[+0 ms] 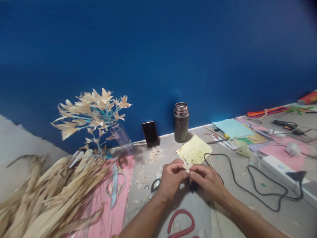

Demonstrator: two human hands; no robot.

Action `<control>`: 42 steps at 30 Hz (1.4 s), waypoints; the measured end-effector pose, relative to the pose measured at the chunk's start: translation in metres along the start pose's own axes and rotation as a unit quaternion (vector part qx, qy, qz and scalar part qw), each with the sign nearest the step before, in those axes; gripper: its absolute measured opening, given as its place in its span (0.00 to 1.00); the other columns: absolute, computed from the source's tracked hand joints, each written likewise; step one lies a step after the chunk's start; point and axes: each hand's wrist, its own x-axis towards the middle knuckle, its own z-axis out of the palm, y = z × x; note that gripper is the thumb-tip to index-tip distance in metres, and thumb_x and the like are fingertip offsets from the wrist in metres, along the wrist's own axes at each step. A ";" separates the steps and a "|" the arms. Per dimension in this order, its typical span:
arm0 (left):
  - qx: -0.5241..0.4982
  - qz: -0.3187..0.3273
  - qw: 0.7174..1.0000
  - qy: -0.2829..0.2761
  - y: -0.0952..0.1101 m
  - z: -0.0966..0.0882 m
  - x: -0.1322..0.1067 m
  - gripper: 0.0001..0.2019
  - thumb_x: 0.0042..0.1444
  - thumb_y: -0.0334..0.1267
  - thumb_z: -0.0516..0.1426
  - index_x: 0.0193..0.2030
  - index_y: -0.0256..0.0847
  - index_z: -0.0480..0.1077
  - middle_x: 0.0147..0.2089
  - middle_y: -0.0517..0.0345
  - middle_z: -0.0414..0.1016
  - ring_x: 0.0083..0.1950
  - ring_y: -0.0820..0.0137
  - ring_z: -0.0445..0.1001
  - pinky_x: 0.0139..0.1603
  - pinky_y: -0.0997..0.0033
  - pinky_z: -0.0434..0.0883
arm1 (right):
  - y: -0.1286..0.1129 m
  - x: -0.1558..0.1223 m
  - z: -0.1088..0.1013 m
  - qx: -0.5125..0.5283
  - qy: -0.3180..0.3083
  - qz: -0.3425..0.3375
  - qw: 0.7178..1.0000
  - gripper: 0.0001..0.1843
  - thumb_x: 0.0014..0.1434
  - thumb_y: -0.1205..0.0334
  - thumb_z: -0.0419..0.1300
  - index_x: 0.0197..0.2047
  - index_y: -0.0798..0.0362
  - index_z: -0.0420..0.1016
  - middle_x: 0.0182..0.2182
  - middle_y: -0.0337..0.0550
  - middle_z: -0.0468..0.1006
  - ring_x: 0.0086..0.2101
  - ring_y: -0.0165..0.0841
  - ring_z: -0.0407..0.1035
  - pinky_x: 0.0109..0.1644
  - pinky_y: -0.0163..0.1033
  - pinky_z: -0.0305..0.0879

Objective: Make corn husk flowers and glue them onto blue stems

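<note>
- Cream petal-like piece sits pinched between the fingers of your left hand and right hand, held together above the desk.
- Yellow paper lies just beyond your hands, near an uncapped dark bottle standing by the blue wall.
- Pale flowers lean from a clear vase at your left, behind dry husks.

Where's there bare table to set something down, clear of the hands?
Likely best: between the right forearm and the cable, barring odd scraps. A smaller gap sits between phone and flask, with shavings in front. Crowded: left, with husks and pink paper; far right, around the power strip; between the forearms, a red handle.
</note>
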 end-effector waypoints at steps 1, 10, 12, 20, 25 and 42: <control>0.009 0.007 1.000 0.004 0.001 0.000 0.000 0.07 0.42 0.36 0.71 0.23 0.37 0.79 0.32 0.59 0.68 0.33 0.72 0.67 0.35 0.71 0.64 | 0.000 0.000 0.000 -0.019 -0.002 -0.012 1.000 0.14 0.61 0.55 0.57 0.27 0.52 0.75 0.21 0.38 0.76 0.24 0.32 0.70 0.30 0.35 0.65; 0.085 0.071 0.994 -0.018 0.007 -0.004 -0.004 0.04 0.44 0.34 0.70 0.23 0.41 0.82 0.30 0.56 0.71 0.32 0.71 0.68 0.35 0.71 0.64 | 0.016 -0.005 -0.002 -0.215 -0.029 -0.114 0.969 0.07 0.57 0.64 0.55 0.27 0.51 0.70 0.24 0.40 0.74 0.26 0.33 0.64 0.32 0.38 0.54; 0.078 0.077 0.994 -0.031 0.013 -0.005 -0.006 0.04 0.45 0.36 0.70 0.23 0.41 0.82 0.30 0.55 0.71 0.32 0.71 0.68 0.34 0.71 0.65 | 0.022 -0.005 -0.002 -0.245 -0.039 -0.112 0.962 0.09 0.59 0.64 0.55 0.27 0.51 0.69 0.24 0.40 0.74 0.26 0.34 0.64 0.32 0.38 0.52; 0.088 0.075 0.993 -0.010 0.032 -0.018 -0.036 0.07 0.48 0.41 0.69 0.24 0.41 0.82 0.29 0.55 0.69 0.27 0.73 0.66 0.28 0.72 0.64 | 0.035 -0.003 -0.004 -0.233 -0.057 -0.076 0.968 0.16 0.67 0.59 0.51 0.26 0.50 0.67 0.22 0.40 0.72 0.25 0.35 0.65 0.32 0.40 0.54; 0.037 0.050 0.997 0.047 0.012 -0.030 -0.052 0.09 0.44 0.39 0.71 0.22 0.39 0.79 0.30 0.60 0.67 0.25 0.77 0.63 0.25 0.75 0.61 | 0.021 -0.008 0.001 -0.125 -0.084 -0.028 0.988 0.14 0.65 0.58 0.53 0.29 0.51 0.71 0.26 0.39 0.77 0.27 0.34 0.72 0.33 0.37 0.64; -0.030 -0.020 0.992 0.118 -0.016 -0.039 -0.056 0.17 0.40 0.46 0.73 0.27 0.35 0.77 0.25 0.63 0.67 0.21 0.81 0.60 0.24 0.77 0.55 | 0.009 -0.019 0.006 -0.033 -0.153 -0.024 0.987 0.17 0.67 0.57 0.53 0.30 0.52 0.77 0.28 0.42 0.81 0.30 0.34 0.74 0.37 0.37 0.66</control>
